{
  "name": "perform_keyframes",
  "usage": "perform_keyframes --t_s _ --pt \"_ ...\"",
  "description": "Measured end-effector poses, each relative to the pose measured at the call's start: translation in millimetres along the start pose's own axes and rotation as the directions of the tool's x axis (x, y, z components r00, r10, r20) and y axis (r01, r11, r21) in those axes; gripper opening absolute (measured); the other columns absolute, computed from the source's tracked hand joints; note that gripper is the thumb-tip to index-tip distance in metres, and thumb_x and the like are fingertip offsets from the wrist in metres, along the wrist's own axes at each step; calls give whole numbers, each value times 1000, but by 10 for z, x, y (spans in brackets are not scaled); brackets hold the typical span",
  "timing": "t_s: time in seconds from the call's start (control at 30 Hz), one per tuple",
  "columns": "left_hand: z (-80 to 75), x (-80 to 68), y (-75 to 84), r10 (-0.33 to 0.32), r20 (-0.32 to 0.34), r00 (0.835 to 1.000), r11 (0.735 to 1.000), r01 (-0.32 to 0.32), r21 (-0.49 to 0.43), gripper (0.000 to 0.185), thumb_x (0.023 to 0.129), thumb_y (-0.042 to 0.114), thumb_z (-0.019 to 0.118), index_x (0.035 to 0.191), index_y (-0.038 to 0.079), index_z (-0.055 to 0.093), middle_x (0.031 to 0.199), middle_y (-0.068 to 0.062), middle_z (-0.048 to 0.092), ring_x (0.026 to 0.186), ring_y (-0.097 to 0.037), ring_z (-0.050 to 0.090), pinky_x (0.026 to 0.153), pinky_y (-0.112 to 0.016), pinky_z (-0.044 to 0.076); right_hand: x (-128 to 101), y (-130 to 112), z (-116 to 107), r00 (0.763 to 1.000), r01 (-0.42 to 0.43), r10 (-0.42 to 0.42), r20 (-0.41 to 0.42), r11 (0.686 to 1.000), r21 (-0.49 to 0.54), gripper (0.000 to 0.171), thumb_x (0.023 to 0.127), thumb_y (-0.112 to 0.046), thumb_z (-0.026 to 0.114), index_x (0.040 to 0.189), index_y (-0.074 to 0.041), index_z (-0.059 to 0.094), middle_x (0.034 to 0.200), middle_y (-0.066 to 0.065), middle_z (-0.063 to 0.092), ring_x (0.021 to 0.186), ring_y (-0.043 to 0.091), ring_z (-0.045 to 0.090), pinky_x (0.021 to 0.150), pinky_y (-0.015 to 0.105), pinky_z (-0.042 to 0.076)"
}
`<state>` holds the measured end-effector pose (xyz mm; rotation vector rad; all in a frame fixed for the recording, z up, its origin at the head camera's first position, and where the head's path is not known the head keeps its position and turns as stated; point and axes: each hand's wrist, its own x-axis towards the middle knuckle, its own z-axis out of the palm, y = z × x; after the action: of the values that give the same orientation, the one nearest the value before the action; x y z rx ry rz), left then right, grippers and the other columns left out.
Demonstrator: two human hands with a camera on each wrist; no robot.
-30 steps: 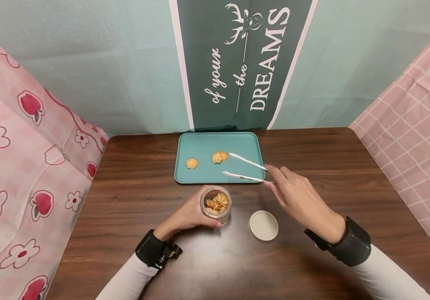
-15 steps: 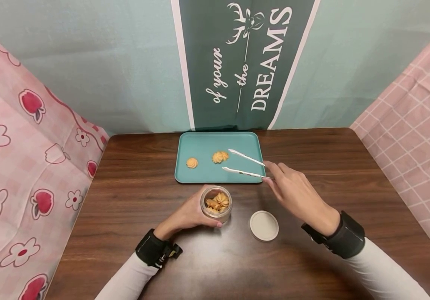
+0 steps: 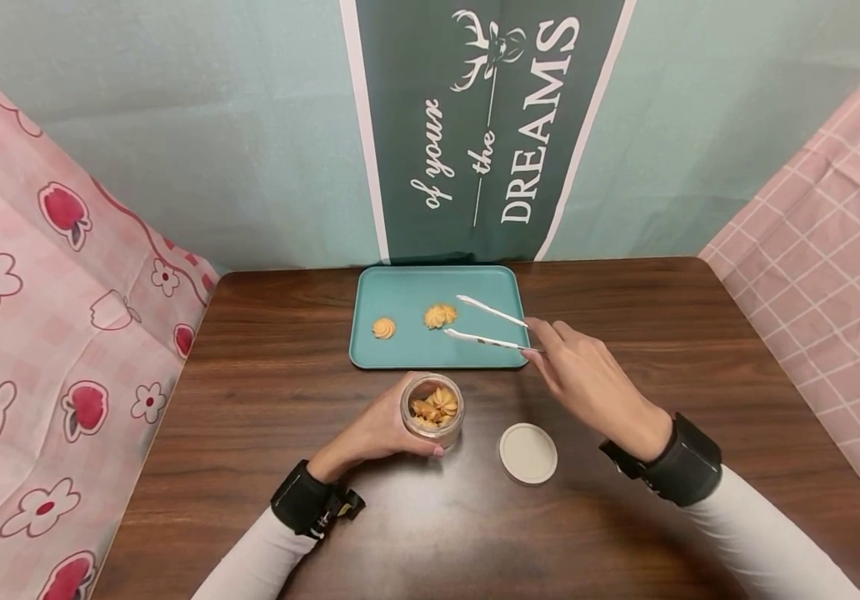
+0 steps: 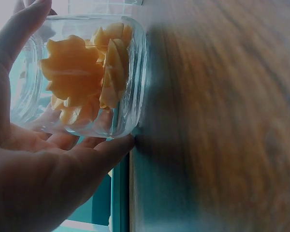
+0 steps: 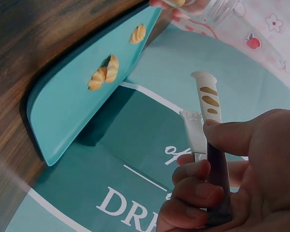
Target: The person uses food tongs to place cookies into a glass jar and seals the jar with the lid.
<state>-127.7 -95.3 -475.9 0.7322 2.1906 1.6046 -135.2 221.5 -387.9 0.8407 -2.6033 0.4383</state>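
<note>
My left hand [image 3: 381,427] holds a clear glass jar [image 3: 432,432] with its fingers and thumb round the side; the left wrist view shows several piped butter cookies [image 4: 72,70] through the glass. In my right hand [image 3: 591,375] is a pair of tongs [image 5: 217,179] with white tips, its two arms spread apart and nothing between them. The tips hang over the right half of a teal tray [image 3: 400,287], right beside a clump of cookies [image 3: 440,316]. A single swirled cookie [image 3: 383,327] lies on the tray's left side.
A round off-white lid [image 3: 528,453] lies on the dark wooden table [image 3: 265,350], right of the jar. Behind the tray hangs a green cloth [image 3: 287,150] with lettering, and pink cloths [image 3: 32,317] flank the table.
My right hand and the tongs have shifted slightly away from me and leftward over the tray, the arms still spread. The left hand and the jar have stayed put.
</note>
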Motion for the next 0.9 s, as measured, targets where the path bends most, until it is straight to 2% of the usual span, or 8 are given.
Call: perform_keyframes --t_s 0.33,0.6,0.9 --pt "2 -1 -11 -9 -5 1000 1000 9 4 96 65 15 103 146 14 51 140 -9 61 128 -28 58 118 -52 42 75 31 71 998 -36 36 43 999 4 39 100 -10 74 133 7 60 87 11 62 68 22 58 56 39 49" --pt "3 2 -12 13 -6 1000 1000 -13 0 96 66 16 103 146 12 51 139 -9 62 128 -28 58 118 -53 42 109 76 141 997 -43 43 69 999 4 39 101 -10 72 133 8 60 84 11 59 67 21 56 57 37 49" --pt "7 3 -15 -4 -1 1000 1000 4 -6 95 66 17 103 146 13 51 139 -7 62 128 -28 58 118 -52 42 140 119 210 995 -47 47 86 999 -1 37 102 -10 71 131 9 61 85 13 60 66 24 59 57 40 51"
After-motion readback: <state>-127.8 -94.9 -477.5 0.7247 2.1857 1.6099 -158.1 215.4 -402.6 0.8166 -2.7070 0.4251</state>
